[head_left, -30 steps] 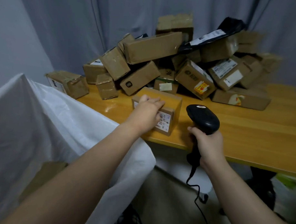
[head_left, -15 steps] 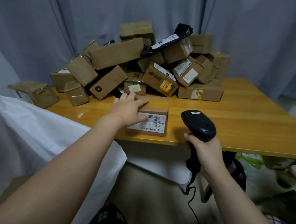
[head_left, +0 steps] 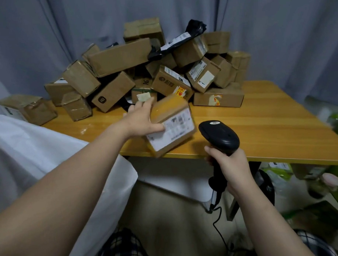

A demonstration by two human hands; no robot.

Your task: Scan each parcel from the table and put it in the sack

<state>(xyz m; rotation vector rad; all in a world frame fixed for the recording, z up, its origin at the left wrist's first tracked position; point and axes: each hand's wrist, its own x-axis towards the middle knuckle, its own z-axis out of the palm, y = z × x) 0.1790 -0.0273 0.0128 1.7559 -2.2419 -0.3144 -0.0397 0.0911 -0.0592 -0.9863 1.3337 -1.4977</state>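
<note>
My left hand (head_left: 143, 117) grips a small brown parcel (head_left: 171, 124) by its left end and holds it tilted just above the front edge of the wooden table (head_left: 260, 128). The parcel's white label faces me and is blurred. My right hand (head_left: 228, 164) is closed on the handle of a black corded scanner (head_left: 219, 137), whose head sits just right of the parcel. The white sack (head_left: 40, 147) hangs open at the left, below my left forearm.
A heap of several cardboard parcels (head_left: 143, 71) and a black mailer bag (head_left: 182, 40) fills the back of the table against a grey curtain. One lone box (head_left: 27, 108) sits at the far left edge. Clutter lies on the floor at right.
My left hand has lifted the parcel off the table and tilted its label toward the scanner. The scanner hand stayed roughly in place. The camera view shifted slightly.
</note>
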